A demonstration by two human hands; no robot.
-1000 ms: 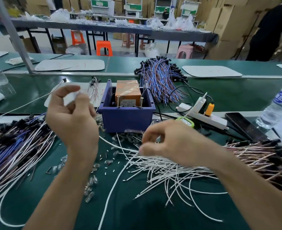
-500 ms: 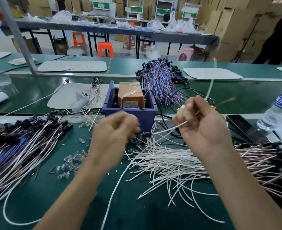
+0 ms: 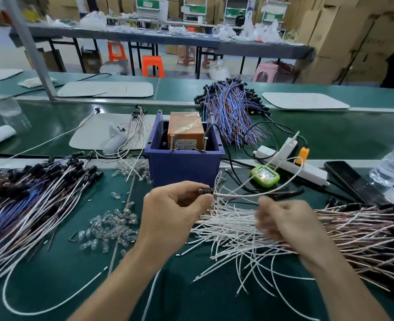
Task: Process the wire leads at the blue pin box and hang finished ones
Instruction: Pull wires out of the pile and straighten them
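The blue pin box [image 3: 184,165] stands mid-table with an orange block and two upright pins inside. Just in front of it my left hand [image 3: 175,216] pinches the dark socket end of a wire lead [image 3: 270,181], whose white and brown wires arc off to the right. My right hand [image 3: 286,223] is blurred, fingers curled, low over the loose white wires [image 3: 233,237]; whether it holds one is unclear. Finished leads with black ends [image 3: 29,200] lie heaped at the left.
Small clear bulbs [image 3: 110,230] are scattered left of my left hand. A green timer [image 3: 265,176], a white power strip [image 3: 291,163], a phone [image 3: 353,181] and a water bottle [image 3: 393,163] lie at the right. Brown leads [image 3: 365,230] pile far right; blue-and-brown leads [image 3: 233,112] sit behind the box.
My right hand came down from beside the box to the white wire pile. My left hand shifted right and now pinches the lead's socket end in front of the box.
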